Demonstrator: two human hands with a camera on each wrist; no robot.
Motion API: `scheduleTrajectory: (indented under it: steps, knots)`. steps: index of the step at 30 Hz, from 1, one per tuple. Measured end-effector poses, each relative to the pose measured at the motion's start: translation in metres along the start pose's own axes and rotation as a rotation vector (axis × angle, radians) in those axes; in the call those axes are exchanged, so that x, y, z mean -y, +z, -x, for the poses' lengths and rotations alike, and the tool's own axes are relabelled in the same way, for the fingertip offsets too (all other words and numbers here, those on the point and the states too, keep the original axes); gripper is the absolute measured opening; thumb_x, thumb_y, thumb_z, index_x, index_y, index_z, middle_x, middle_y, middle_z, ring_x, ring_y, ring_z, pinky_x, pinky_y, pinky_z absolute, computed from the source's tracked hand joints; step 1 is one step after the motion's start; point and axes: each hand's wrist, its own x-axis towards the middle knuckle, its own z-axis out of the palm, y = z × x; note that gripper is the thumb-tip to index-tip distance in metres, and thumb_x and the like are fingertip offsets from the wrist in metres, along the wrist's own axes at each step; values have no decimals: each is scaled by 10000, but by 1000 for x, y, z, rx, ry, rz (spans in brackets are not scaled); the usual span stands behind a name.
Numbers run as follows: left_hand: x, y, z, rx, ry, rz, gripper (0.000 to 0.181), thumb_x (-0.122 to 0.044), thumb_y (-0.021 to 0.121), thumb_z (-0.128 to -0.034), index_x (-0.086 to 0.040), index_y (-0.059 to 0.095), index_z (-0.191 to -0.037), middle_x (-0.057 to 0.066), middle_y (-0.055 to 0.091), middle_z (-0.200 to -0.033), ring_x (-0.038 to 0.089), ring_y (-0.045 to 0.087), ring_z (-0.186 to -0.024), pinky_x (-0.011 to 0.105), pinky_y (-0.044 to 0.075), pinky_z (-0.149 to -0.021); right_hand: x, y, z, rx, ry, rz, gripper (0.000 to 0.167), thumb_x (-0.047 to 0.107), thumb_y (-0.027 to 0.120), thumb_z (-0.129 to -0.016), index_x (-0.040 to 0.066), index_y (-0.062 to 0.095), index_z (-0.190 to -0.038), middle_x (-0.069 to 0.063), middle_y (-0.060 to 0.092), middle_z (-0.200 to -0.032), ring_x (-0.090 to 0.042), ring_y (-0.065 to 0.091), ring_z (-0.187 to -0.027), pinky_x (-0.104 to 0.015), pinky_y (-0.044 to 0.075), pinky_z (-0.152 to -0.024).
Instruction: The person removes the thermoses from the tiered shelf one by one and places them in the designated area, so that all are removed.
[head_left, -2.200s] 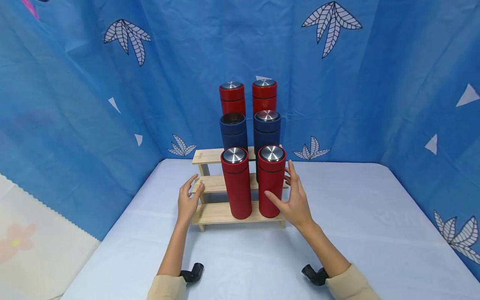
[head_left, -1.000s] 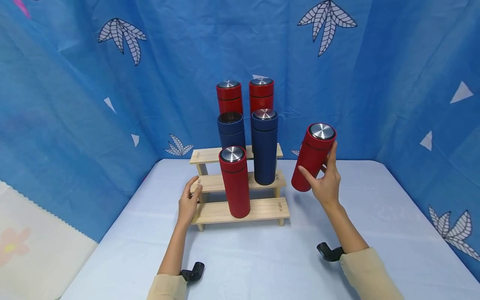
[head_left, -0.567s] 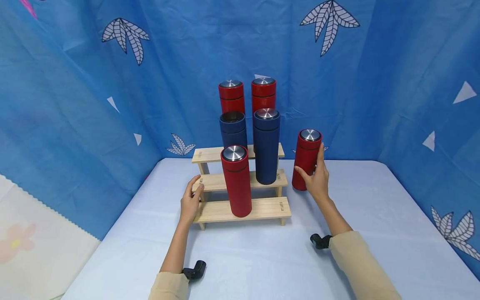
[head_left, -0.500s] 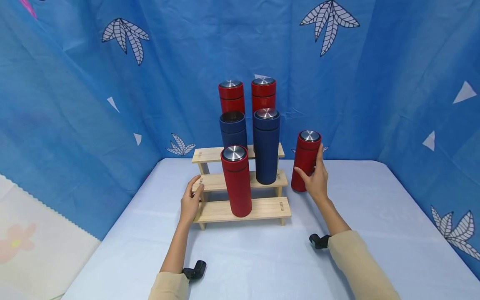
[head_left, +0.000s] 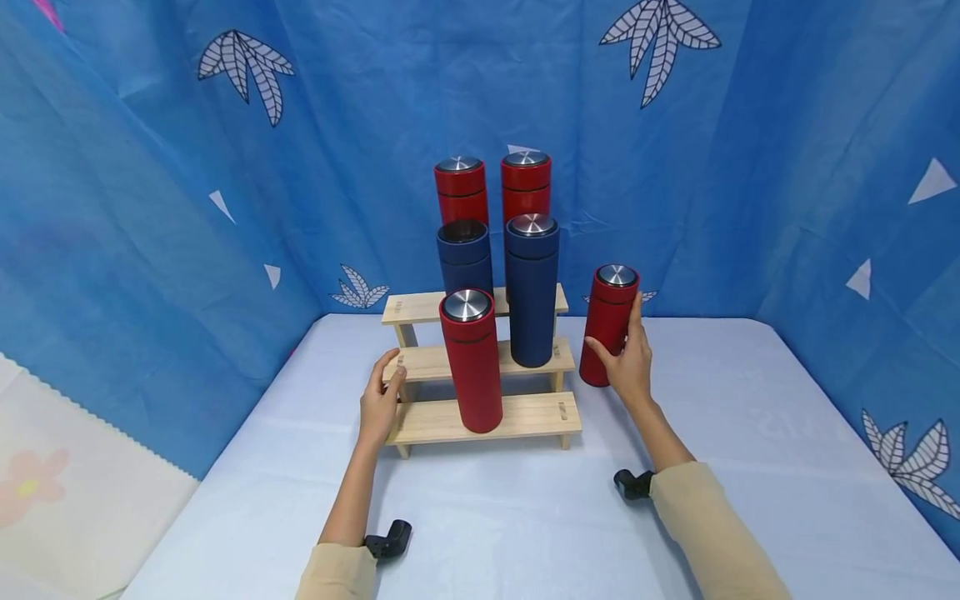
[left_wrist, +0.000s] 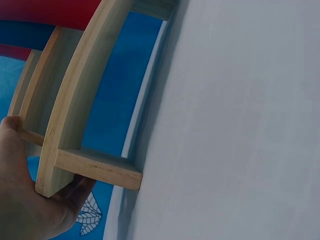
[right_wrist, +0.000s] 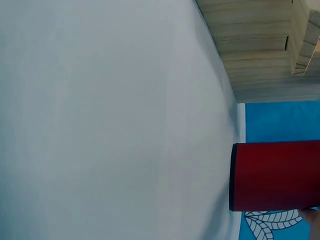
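A person's left hand [head_left: 378, 408] gripping the wooden stand [head_left: 536, 414] at its left edge; right hand [head_left: 632, 368] grasping a red flask [head_left: 610, 315], just beside the stand's right edge, toward the table's [head_left: 495, 525] far edge

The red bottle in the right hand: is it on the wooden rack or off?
Off. The right hand holds the red bottle to the right of the wooden rack, not above it.

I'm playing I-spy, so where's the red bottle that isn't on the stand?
In the head view, that red bottle is right of the wooden stand, in the person's right hand.
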Motion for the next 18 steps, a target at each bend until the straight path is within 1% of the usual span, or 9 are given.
scheduleTrajectory:
  steps: [4, 7, 10, 12, 14, 16, 18]
  knots:
    - [0, 0, 1, -6, -1, 8, 461, -497, 481, -919, -336, 441, -1349, 77, 447, -698, 153, 403, -590, 253, 379, -519, 3, 0, 3, 3, 10, 6, 994, 130, 756, -774, 204, 79, -1498, -195, 392, -1348, -355, 429, -1172, -547, 434, -843]
    - [0, 1, 1, -7, -5, 8, 454, -498, 481, -919, -345, 443, -1345, 74, 447, -706, 157, 406, -599, 259, 383, -526, 8, -3, 5, 5, 21, 24, 971, 110, 737, -789, 208, 80, -1498, -186, 374, -1369, -349, 416, -1190, -542, 428, -857]
    - [1, 1, 1, -9, -12, 3, 446, -501, 481, -918, -358, 444, -1339, 65, 444, -700, 157, 406, -598, 263, 377, -520, 13, -5, 9, -14, 35, 29, 942, 76, 712, -803, 192, 85, -1498, -197, 388, -1351, -349, 426, -1182, -544, 422, -864]
    - [0, 1, 2, -13, -15, 3, 440, -499, 484, -918, -366, 445, -1336, 64, 439, -686, 153, 403, -589, 261, 372, -512, 18, -6, 10, -51, 45, 23, 916, 48, 685, -813, 183, 91, -1497, -202, 409, -1328, -342, 441, -1173, -536, 418, -874]
    - [0, 1, 1, -11, -16, 1, 441, -486, 482, -924, -355, 440, -1344, 64, 434, -683, 148, 404, -585, 255, 370, -510, 25, -7, 11, -107, 52, 3, 880, 19, 651, -821, 172, 106, -1495, -194, 428, -1307, -310, 443, -1177, -514, 409, -897]
    - [-1, 0, 1, -6, -17, 8, 443, -472, 481, -929, -348, 433, -1352, 73, 432, -691, 150, 401, -589, 255, 365, -513, 35, -8, 11, -176, 50, -14, 821, -6, 620, -824, 156, 159, -1484, -173, 448, -1291, -258, 439, -1185, -474, 394, -928]
    - [-2, 0, 1, 1, -23, 11, 447, -456, 479, -935, -334, 425, -1362, 81, 433, -701, 155, 402, -596, 255, 368, -520, 49, -8, 11, -245, 32, -47, 742, -31, 604, -818, 137, 249, -1447, -151, 473, -1267, -216, 439, -1181, -436, 382, -945]
